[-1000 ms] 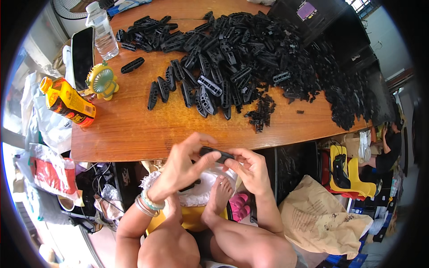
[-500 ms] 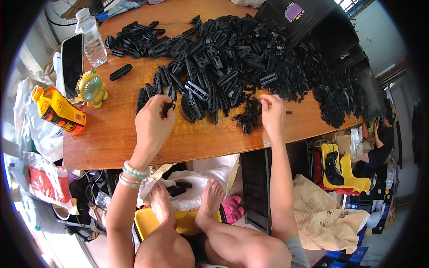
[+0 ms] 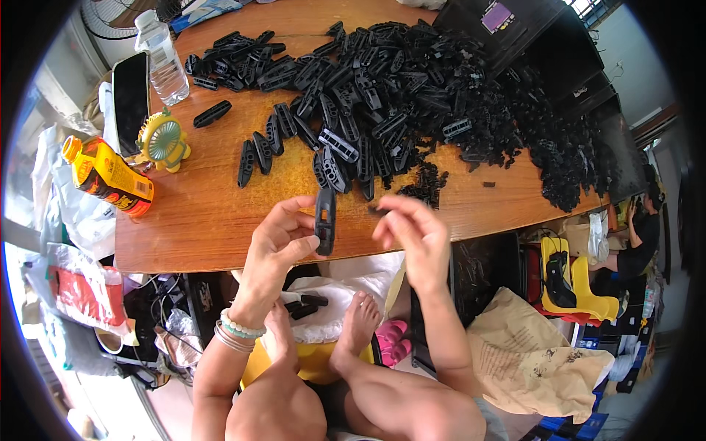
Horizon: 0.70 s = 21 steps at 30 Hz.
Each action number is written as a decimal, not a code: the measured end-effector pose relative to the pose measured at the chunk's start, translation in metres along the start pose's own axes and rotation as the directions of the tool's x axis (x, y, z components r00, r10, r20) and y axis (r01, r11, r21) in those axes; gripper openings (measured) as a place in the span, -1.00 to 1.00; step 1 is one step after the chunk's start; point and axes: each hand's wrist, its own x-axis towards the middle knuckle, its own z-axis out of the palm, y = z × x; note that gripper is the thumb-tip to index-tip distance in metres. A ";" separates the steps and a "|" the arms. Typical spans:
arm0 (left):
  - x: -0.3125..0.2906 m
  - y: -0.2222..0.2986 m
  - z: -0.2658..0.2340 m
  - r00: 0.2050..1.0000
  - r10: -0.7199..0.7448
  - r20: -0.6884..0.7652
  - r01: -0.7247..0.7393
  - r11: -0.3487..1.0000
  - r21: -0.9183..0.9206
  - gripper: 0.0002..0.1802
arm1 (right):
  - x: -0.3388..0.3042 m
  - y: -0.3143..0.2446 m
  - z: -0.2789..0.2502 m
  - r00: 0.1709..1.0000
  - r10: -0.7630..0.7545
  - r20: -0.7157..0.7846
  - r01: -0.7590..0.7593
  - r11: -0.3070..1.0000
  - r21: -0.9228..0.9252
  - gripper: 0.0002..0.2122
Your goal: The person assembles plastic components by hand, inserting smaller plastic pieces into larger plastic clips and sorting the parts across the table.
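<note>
Near the table's front edge, my left hand (image 3: pixel 273 248) holds a long black slotted plastic part (image 3: pixel 325 222) upright between thumb and fingers. To its right, my right hand (image 3: pixel 419 239) pinches a small black plastic piece (image 3: pixel 378 211), a short gap away from the long part. Beyond my hands lies a big heap of similar long black parts (image 3: pixel 346 92), with several set apart in a loose row (image 3: pixel 263 152) on the left. A small cluster of little black pieces (image 3: pixel 428 185) sits just past my right hand.
A larger mound of small black pieces (image 3: pixel 570 165) spreads at the right, by dark bins (image 3: pixel 566 55). At the left stand a yellow bottle (image 3: pixel 110 176), a small fan (image 3: pixel 163 140), a clear bottle (image 3: pixel 163 66) and a phone (image 3: pixel 131 103). A person (image 3: pixel 641 231) is at far right.
Both hands have drawn back toward the table's front edge and closer together. The left now holds up a long black part from the row; the right has come away from the small pieces with one.
</note>
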 end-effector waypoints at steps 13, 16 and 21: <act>-0.008 -0.002 0.011 0.990 -0.126 0.065 0.132 0.986 -0.103 -0.51 | -0.045 0.002 0.041 0.989 -0.076 -0.127 0.098 0.979 0.176 -0.89; -0.010 -0.001 0.016 0.985 -0.168 0.030 0.170 0.981 -0.090 -0.65 | -0.048 0.004 0.043 0.985 -0.034 -0.169 0.063 0.983 0.170 -0.85; -0.015 -0.001 0.020 0.994 -0.044 0.096 0.019 0.969 0.244 -0.61 | -0.037 0.006 0.035 0.954 -0.255 -0.158 0.222 0.954 -0.200 -0.92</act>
